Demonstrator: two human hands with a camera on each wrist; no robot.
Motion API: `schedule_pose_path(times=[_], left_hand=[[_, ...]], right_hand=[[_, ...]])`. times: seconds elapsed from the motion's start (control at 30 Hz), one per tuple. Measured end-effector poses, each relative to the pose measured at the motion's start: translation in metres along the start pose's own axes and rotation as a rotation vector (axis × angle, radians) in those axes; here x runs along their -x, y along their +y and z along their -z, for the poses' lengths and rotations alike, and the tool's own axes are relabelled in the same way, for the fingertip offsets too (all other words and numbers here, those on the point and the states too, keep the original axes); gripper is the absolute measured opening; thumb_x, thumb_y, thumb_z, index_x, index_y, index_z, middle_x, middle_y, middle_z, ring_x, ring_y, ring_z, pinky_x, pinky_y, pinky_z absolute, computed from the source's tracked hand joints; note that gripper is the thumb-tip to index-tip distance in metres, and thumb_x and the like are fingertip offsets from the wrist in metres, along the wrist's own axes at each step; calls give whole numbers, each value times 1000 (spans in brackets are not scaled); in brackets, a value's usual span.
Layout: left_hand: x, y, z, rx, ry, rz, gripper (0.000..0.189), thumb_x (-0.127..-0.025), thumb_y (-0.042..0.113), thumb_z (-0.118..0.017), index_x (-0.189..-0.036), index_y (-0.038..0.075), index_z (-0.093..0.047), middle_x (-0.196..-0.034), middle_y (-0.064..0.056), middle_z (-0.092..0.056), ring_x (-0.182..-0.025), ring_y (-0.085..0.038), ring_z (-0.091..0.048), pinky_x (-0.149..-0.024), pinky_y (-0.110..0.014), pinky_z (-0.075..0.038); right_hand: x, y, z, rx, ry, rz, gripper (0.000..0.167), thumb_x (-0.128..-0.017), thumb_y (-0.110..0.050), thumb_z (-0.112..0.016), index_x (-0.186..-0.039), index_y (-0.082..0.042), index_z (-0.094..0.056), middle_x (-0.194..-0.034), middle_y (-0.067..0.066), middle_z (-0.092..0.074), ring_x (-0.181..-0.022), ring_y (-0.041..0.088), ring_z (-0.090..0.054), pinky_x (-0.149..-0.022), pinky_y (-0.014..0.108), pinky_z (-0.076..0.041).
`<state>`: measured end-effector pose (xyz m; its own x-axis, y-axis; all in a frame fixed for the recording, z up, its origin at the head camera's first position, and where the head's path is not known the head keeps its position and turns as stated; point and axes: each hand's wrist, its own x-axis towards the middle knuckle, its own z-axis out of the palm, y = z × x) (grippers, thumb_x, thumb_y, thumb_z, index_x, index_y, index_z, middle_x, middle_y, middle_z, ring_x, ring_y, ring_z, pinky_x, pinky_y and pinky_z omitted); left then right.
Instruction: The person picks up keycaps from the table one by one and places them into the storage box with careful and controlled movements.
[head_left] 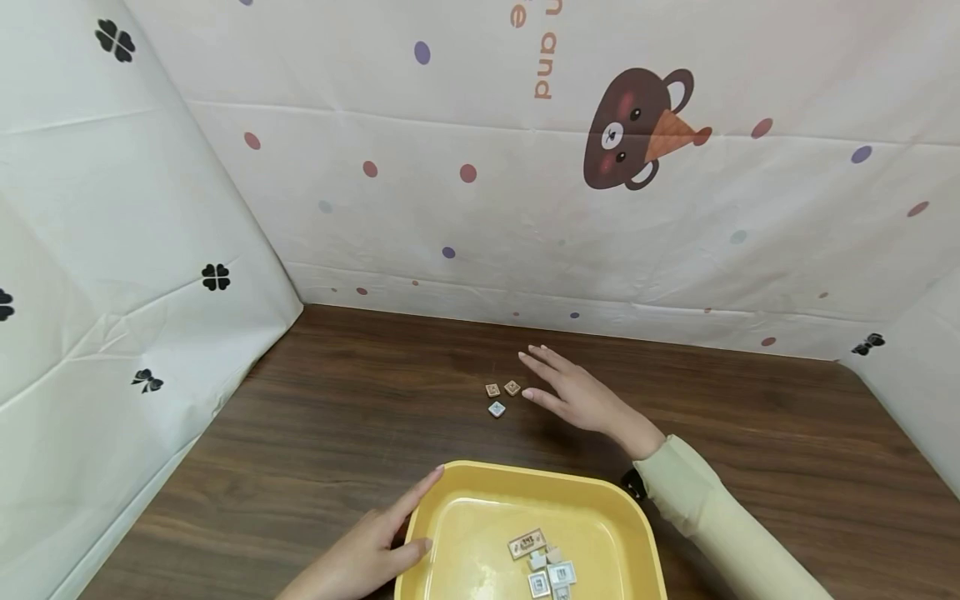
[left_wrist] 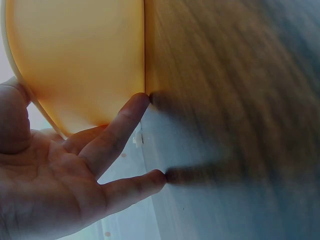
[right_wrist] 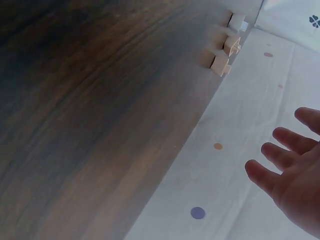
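Left grip [head_left: 369,543] pinches a yellow tray [head_left: 540,485] holding small blocks [head_left: 560,573]; right grip [head_left: 576,395] hovers, unclenched

Bench [head_left: 315,400], dark brown wood-grain top; back wall sheet [head_left: 337,75], white, creased, printed with coloured dots [head_left: 468,173] and sideways brown bear [head_left: 628,129] in orange party hat [head_left: 670,137]; left wall sheet [head_left: 75,208], white, black clovers [head_left: 216,277] and bows [head_left: 147,381]

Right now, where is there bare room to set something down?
The dark table is bare right of the sleeve and left of the left hand, up to the white sheet. Crowded: three small pieces by the right hand, and the cluster in the yellow tray.
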<state>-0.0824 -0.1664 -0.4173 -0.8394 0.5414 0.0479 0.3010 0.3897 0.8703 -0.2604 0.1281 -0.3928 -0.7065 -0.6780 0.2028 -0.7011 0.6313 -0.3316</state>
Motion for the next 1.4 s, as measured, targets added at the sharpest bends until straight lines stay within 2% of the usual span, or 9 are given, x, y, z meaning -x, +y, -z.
schedule_pose_path(times=[0.2,0.4,0.7,0.87,0.97,1.13,1.27,1.4], left_hand=[[0,0,0,6,-4,7,67,-91,13,-53,-147,17,-17,-80,3,-65,-66,-1,-58,-62,-20,-47],[-1,-1,-1,12,1,-17,67,-91,11,-53,-147,16,-17,-81,1,-65,-66,-1,-58,-62,-20,-47],[-1,-1,-1,2,3,-28,67,-91,11,-53,-147,16,-17,-77,5,-64,-65,0,-57,-61,-20,-47],[-1,-2,-1,3,11,-50,66,-91,10,-53,-147,14,-18,-81,-1,-65,-67,0,-58,-60,-20,-47],[-1,-2,-1,24,6,-44,66,-91,9,-53,-147,14,-18,-82,-2,-65,-68,-1,-58,-60,-21,-48],[-1,-2,-1,14,10,-42,66,-91,10,-53,-147,15,-18,-80,-1,-64,-68,0,-57,-60,-20,-48],[-1,-2,-1,11,9,-44,66,-91,10,-53,-147,15,-18,-81,-1,-64,-68,1,-57,-60,-20,-47],[-1,-2,0,16,9,-45,66,-91,10,-53,-147,15,-18,-83,-1,-64,-69,1,-57,-61,-20,-47]], right_hand=[[-9,6,-4,-127,-7,-49,56,-95,-36,-47,-141,-9,-34,-144,16,-30,-131,32,-29,-102,49,-27],[-17,14,-12,-235,21,-68,53,-95,-34,-46,-140,-7,-35,-142,17,-33,-130,32,-31,-102,49,-27],[-24,22,-21,-436,57,-193,52,-94,-36,-48,-139,-10,-39,-140,15,-38,-126,31,-37,-100,48,-31],[-30,25,-26,-547,60,-214,52,-95,-32,-48,-136,-2,-41,-135,17,-44,-124,31,-41,-99,46,-33],[-32,26,-29,-657,41,-240,52,-95,-29,-49,-134,3,-41,-133,21,-44,-119,33,-45,-93,43,-41],[-35,25,-33,-873,-9,-347,52,-93,-26,-54,-133,5,-42,-133,23,-43,-119,34,-45,-86,37,-46],[-37,26,-38,-986,-25,-410,49,-90,-18,-57,-130,7,-44,-131,24,-45,-113,29,-51,-84,37,-48],[-39,28,-44,-1055,-37,-452,45,-88,-7,-60,-127,9,-47,-128,25,-48,-98,17,-58,-80,33,-49]])
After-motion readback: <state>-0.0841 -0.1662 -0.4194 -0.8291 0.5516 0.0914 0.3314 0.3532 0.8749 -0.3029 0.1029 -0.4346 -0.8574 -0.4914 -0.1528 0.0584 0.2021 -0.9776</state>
